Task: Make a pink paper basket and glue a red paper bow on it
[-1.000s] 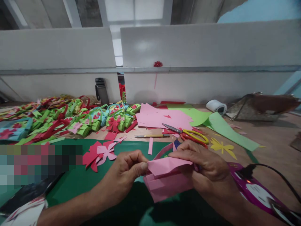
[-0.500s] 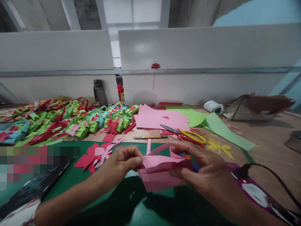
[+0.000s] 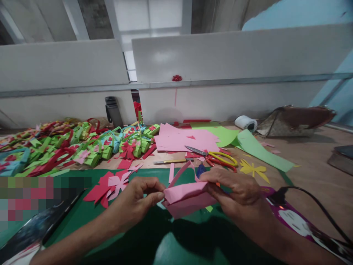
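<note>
**Both hands pinch a folded pink paper over the green mat**

White partition panels close off the far edge of the bench, where a dark bottle, a white roll and a brown bag stand against them. At the near edge lies a dark green mat. Over the middle of it, the left hand and the right hand hold a folded pink paper between them, just above the mat.

The left grip is pressed together, thumb and forefinger pinching the paper's left end. The right grip is closed on its right end, thumb on top and fingers below. A pink strip arcs up from the paper's top.

Red and pink flower cutouts lie on the mat near the left hand. Beyond the mat's far edge lie a craft knife and yellow-handled scissors, their blades resting on a stack of pink sheets. Light green sheets and a yellow cutout lie to the right. A heap of green, red and blue paper baskets fills the far left corner. By the right forearm sits a purple tool with a black cable.
</note>
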{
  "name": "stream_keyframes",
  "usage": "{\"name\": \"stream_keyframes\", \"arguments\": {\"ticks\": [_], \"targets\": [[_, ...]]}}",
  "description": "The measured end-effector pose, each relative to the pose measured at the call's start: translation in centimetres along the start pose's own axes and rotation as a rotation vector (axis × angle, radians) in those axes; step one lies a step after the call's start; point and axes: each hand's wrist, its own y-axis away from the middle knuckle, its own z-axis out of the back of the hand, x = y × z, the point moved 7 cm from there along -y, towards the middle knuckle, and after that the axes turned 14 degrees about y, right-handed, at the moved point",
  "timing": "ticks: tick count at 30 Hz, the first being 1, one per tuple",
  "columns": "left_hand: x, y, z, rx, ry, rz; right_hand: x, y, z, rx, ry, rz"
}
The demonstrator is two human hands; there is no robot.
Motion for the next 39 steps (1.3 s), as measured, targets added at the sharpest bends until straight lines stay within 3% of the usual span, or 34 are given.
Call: {"name": "stream_keyframes", "arguments": {"ticks": [5,7,13,26,39], "targets": [[-5.6,0.4,-0.4,-0.136,-0.306,-0.447,1.3,0.3,0.0,0.026,-0.010,0.177],[-6.7,0.1,-1.5,-0.092,-0.293,-0.504,1.6,0.4,-0.1,0.044,-0.012,0.208],[-5.1,-1.7,-3.4,0.042,-0.153,-0.267,1.9,0.6,0.2,-0.019,-0.013,0.191],[-4.9,-1.5,-4.1,0.000,-0.340,-0.421,1.8,0.7,-0.3,0.029,0.002,0.060],[-4.6,-1.8,-3.9,-0.037,-0.308,-0.298,0.7,0.8,-1.3,0.156,-0.050,-0.150]]}}
